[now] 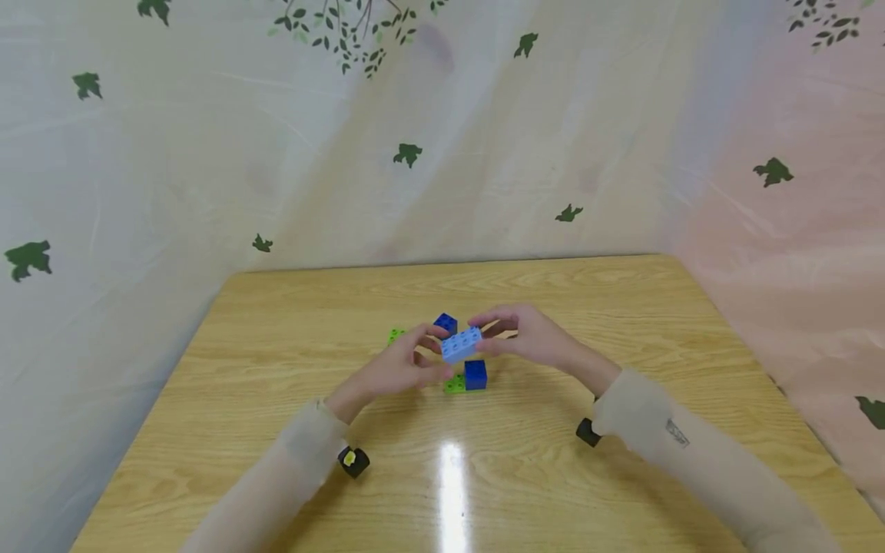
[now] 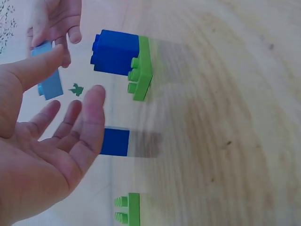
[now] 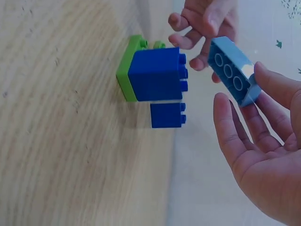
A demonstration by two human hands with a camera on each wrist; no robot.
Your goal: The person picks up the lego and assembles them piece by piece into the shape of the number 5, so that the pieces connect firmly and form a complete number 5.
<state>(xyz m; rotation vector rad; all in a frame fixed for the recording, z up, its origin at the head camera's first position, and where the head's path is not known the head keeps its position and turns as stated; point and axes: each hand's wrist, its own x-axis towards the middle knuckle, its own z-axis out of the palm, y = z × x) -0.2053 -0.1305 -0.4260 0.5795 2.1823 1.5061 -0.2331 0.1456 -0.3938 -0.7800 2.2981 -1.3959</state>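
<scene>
A pale cloth [image 1: 484, 138] hangs behind the wooden table [image 1: 539, 491]. My two sleeved forearms reach in from the lower corners, angled toward each other so that my hands nearly meet over the middle. My right hand [image 1: 535, 338] is partly closed, thumb against one end of the light-blue brick [image 1: 461, 346] and fingers curled to its other side, holding it tilted above the table. My left hand [image 1: 399, 367] faces it, thumb stretched out, fingers apart and gently bent, gripping nothing; I can't tell whether a fingertip touches the brick. Below the held brick, a dark-blue brick [image 1: 475, 375] sits on one end of a green base [image 1: 453, 384]. Farther back stands a smaller dark-blue block [image 1: 445, 323], and beyond my left hand lies a little green piece [image 1: 396, 336].
</scene>
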